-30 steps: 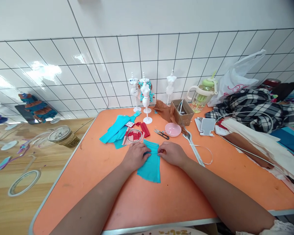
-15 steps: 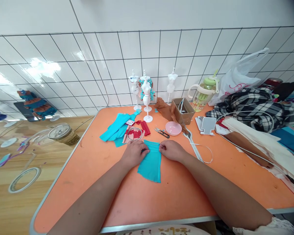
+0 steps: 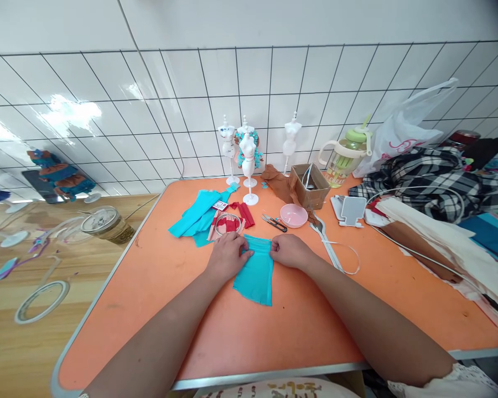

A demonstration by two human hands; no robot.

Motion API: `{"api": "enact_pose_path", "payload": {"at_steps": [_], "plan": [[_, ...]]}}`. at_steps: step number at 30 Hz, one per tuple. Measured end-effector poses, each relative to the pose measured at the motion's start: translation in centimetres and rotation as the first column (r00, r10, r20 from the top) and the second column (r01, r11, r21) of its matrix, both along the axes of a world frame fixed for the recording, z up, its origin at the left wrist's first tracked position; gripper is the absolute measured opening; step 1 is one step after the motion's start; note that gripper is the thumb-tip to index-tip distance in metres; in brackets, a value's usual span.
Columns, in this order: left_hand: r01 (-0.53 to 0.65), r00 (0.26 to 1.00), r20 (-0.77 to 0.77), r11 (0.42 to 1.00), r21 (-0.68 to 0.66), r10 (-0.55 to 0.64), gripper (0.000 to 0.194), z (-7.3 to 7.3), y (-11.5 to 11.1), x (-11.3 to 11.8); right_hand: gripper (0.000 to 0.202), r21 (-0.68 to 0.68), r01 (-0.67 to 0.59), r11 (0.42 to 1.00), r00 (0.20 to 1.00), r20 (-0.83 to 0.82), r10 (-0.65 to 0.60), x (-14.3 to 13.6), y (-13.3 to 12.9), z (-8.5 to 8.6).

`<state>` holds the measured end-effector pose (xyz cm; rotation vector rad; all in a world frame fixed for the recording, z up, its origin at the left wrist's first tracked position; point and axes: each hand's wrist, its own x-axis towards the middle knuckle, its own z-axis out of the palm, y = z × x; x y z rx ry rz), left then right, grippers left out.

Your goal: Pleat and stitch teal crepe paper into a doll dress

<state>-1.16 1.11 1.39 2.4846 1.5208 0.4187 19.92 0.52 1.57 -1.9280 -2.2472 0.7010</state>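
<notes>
Turquoise cloth piece point(image 3: 257, 282), one: flat at frame centre, upper part between the hands. Left hand point(image 3: 229, 257): fingers pinched on its left edge. Right hand point(image 3: 291, 252): fingers pinched on its upper right edge. Plastic bag point(image 3: 402, 132), upper right: pink lettering, not fully legible. Printed tag point(image 3: 220, 205), left of centre: too small to read. White garment point(image 3: 257, 388), bottom centre: gold lettering, cut off. Desk point(image 3: 269, 342), orange, metal-rimmed: open surface runs from the cloth's hem to the bottom rim. Snips point(image 3: 274, 223) and pink bowl point(image 3: 294, 215): just above the right hand.
</notes>
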Motion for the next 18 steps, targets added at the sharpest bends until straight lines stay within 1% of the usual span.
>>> {"api": "enact_pose_path", "payload": {"at_steps": [2,5,7,10,12,13,14,15,17,18], "plan": [[-0.015,1.000,0.007,1.000,-0.013,0.015,0.020,0.1,0.0,0.0,0.011,-0.017,0.019,1.000,1.000,0.022,-0.019,0.3,0.1,0.2],[-0.020,0.999,0.025,1.000,-0.024,0.020,0.019,0.1,0.0,0.0,0.028,-0.078,0.077,0.994,0.996,0.041,-0.074,1.1,0.1,0.3],[-0.019,0.998,0.052,0.999,-0.027,0.021,0.019,-0.1,0.1,-0.1,0.032,-0.103,0.086,0.991,0.996,-0.017,-0.089,1.7,0.1,0.5],[-0.037,0.989,0.142,0.999,-0.019,0.040,0.018,-0.6,0.2,-0.3,0.037,-0.140,0.052,0.989,0.980,-0.184,-0.077,3.3,-0.1,1.3],[-0.045,0.972,0.230,0.999,-0.016,0.048,0.018,-0.8,0.2,-0.4,0.042,-0.156,0.076,0.985,0.965,-0.239,-0.112,5.6,-0.3,2.3],[-0.060,0.960,0.275,0.998,-0.003,0.058,0.018,-0.8,0.3,-0.4,0.042,-0.130,0.118,0.984,0.959,-0.242,-0.147,7.3,-0.5,2.9],[-0.087,0.946,0.316,0.996,0.022,0.075,0.017,-0.8,0.3,-0.3,0.043,-0.075,0.183,0.980,0.952,-0.235,-0.195,9.2,-0.7,3.3],[-0.118,0.932,0.351,0.991,0.055,0.091,0.017,-0.7,0.2,-0.3,0.045,-0.024,0.262,0.965,0.945,-0.195,-0.262,11.3,-1.0,3.7],[-0.162,0.914,0.393,0.979,0.126,0.101,0.016,-0.4,0.1,-0.2,0.046,0.057,0.383,0.922,0.922,-0.092,-0.377,15.6,-1.9,3.9],[-0.164,0.912,0.400,0.974,0.154,0.091,0.016,-0.1,0.0,-0.2,0.044,0.074,0.405,0.911,0.914,-0.047,-0.403,17.6,-2.5,3.8]]}}
